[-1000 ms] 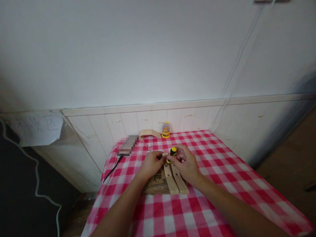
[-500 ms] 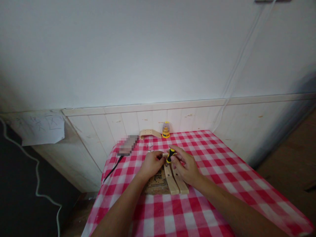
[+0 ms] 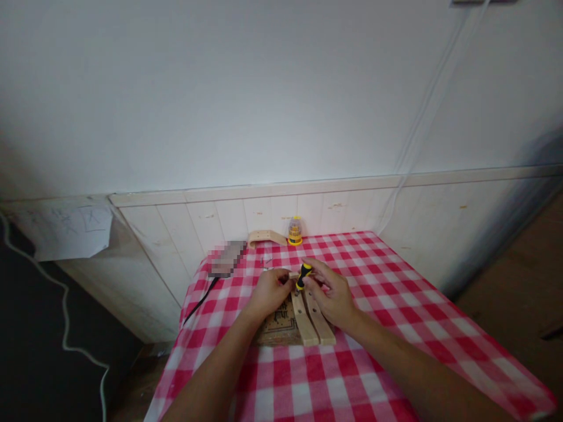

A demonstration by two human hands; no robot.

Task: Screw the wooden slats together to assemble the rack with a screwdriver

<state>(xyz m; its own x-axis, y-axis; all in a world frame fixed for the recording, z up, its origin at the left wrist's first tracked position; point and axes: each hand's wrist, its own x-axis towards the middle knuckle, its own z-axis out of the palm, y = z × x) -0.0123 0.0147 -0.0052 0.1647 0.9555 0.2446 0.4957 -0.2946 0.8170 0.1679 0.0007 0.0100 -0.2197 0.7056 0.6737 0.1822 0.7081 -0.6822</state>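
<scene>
My right hand (image 3: 331,294) is closed round a small yellow-and-black screwdriver (image 3: 302,275), held nearly upright with its tip down at the far end of two pale wooden slats (image 3: 312,321). My left hand (image 3: 268,291) is closed and pinches the slats' far end right beside the screwdriver tip. The slats lie side by side over a brown patterned board (image 3: 278,326) on the red-and-white checked tablecloth (image 3: 378,293).
At the table's back edge lie a curved wooden piece (image 3: 266,237) and a small yellow-based clear bit holder (image 3: 295,231). A blurred dark object (image 3: 226,258) with a black cable (image 3: 199,302) sits at the back left. White panelled wall stands behind; paper (image 3: 61,228) hangs at left.
My right hand has shifted its fingers on the screwdriver, and the handle has dropped slightly and stands more upright. The left hand and slats stay put.
</scene>
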